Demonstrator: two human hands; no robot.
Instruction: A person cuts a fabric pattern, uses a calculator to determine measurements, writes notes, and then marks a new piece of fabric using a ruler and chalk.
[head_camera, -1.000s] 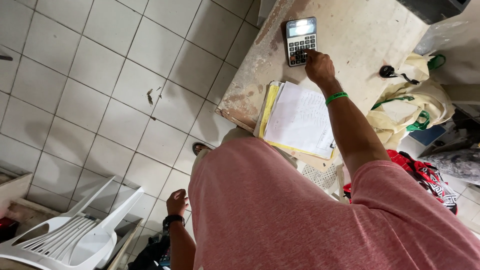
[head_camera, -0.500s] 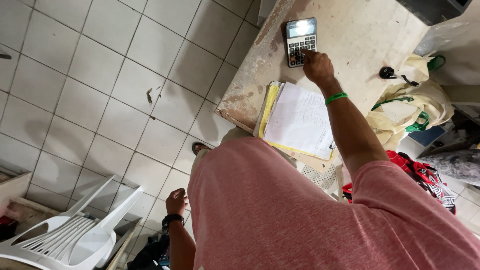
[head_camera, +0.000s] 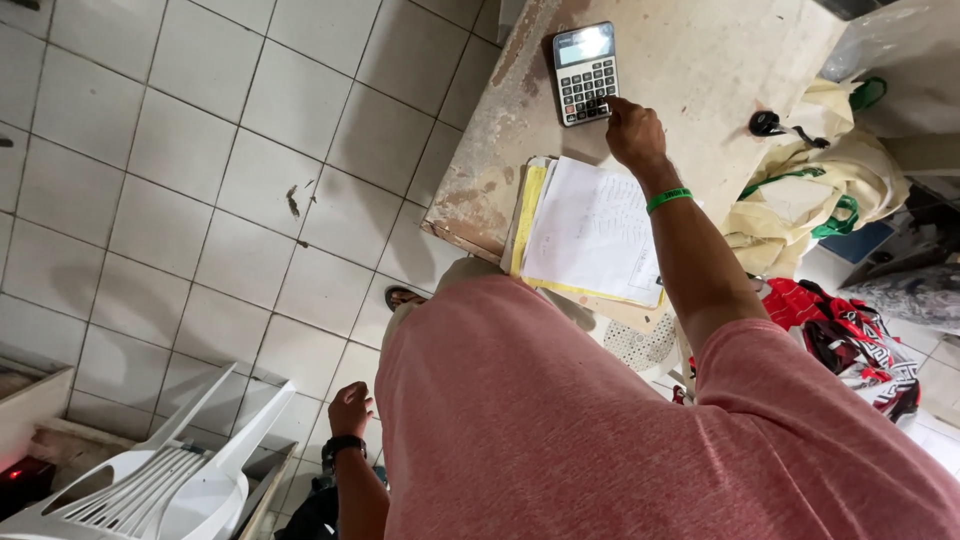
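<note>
Worn, stained tabletop (head_camera: 690, 80): the right hand (head_camera: 634, 130), loosely curled and holding nothing, presses a fingertip to the calculator's (head_camera: 585, 73) lower keys, seemingly mid-entry. Handwritten papers (head_camera: 590, 230) lie just below its wrist. The left hand (head_camera: 350, 408) hangs empty.

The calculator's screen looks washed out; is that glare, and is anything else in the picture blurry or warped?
Head view: the calculator screen shows a pale bright patch, likely glare; the right hand at its keys is sharp; floor tile lines run tilted, skewed by the wide lens; the pink shirt close up looks soft.
</note>
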